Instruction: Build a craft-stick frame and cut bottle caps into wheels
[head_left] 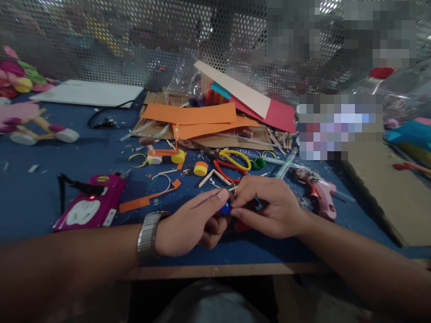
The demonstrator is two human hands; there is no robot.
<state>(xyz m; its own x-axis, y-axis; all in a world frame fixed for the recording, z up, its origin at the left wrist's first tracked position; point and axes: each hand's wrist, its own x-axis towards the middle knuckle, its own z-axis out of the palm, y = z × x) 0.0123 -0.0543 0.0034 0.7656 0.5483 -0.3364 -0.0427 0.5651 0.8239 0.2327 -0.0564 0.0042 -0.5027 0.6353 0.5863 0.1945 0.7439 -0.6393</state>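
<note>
Blue tabletop (40,197) w/ craft scraps, mesh wall (134,40).

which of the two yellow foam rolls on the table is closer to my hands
The yellow roll lying alone, just left of the scissors. The other yellow roll sits farther back, against an orange strip.

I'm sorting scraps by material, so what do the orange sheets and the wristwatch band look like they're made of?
The orange sheets look like matte craft paper or thin foam: flat, dull, cleanly cut edges. The watch band on the left wrist looks like brushed metal: silvery ribbed links with a faint sheen.
</note>
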